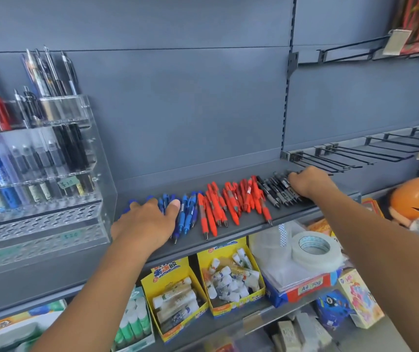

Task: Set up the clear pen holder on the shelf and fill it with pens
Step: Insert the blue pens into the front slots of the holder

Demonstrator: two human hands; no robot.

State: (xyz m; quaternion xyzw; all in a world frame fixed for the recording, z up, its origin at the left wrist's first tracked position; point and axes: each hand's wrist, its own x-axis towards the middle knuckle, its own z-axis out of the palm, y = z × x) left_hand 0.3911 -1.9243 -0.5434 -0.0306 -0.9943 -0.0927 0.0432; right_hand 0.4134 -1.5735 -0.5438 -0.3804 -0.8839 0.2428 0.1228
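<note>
Risk: loose pens lie close to the shelf front edge, and a careless sweep could roll red pens off. Left hand flat, fingers spread over blue pens. Right hand curled on black pens, far right. Clear pen holder stands left, just beside left hand, near tiers unfilled

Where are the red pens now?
Head view: the red pens lie on the grey shelf, between the blue pens under the left hand and the black pens by the right hand.
</note>
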